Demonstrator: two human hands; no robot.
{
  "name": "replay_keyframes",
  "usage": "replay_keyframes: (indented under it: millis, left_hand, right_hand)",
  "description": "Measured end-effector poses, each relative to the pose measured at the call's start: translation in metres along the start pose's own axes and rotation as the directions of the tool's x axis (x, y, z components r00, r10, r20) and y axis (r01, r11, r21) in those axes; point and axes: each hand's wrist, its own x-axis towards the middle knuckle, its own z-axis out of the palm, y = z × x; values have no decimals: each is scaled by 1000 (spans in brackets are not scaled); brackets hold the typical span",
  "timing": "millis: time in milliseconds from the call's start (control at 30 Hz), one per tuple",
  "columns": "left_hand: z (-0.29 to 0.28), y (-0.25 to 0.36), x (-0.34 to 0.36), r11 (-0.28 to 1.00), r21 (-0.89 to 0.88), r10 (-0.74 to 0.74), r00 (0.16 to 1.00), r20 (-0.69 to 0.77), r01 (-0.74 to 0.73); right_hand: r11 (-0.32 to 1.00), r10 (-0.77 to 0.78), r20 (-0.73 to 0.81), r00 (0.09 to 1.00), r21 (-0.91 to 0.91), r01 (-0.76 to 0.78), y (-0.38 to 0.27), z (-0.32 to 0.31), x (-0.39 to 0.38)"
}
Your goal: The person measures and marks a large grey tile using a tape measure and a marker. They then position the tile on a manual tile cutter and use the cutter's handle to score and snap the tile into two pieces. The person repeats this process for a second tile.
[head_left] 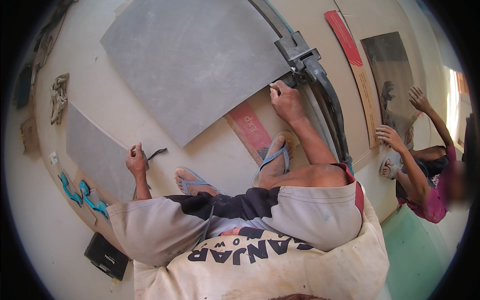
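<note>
A large grey tile [195, 60] lies flat in front of me, its right corner under the black head of a tile cutter [302, 57]. My right hand [287, 102] is closed around the cutter's dark handle [287, 81], beside the tile's right corner. My left hand [135, 161] is low at the left, fingers closed. Against it is a small dark object with a black strap [157, 153], whose kind I cannot make out. Close to that hand, a second grey tile [95, 150] rests on the floor.
Blue-handled suction lifters [92, 200] and a black case [106, 256] lie at the left, with a crumpled cloth [59, 99] farther off. Red-printed cardboard [250, 129] lies between my feet and the tile. At the right, another person [425, 185] crouches by a dark, glossy tile [392, 75].
</note>
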Motion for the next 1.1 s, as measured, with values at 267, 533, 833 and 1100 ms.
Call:
replay_keyframes:
  millis: [267,533,833,1100]
  left_hand:
    - [9,100,-6,690,422,622,780,70,-588]
    - [60,275,-48,164,-1,821,136,554,-986]
    - [104,287,-56,200,-40,772,132,622,-979]
    - [86,293,-48,296,-10,770,233,594,-955]
  right_hand:
    - [999,-18,-39,999,37,19,11,5,-2]
    - [999,37,-37,999,11,-36,2,2,0]
    - [1000,-12,-2,1000,2,12,2,-2,5]
    - [999,-24,8,1000,45,23,9,10,29]
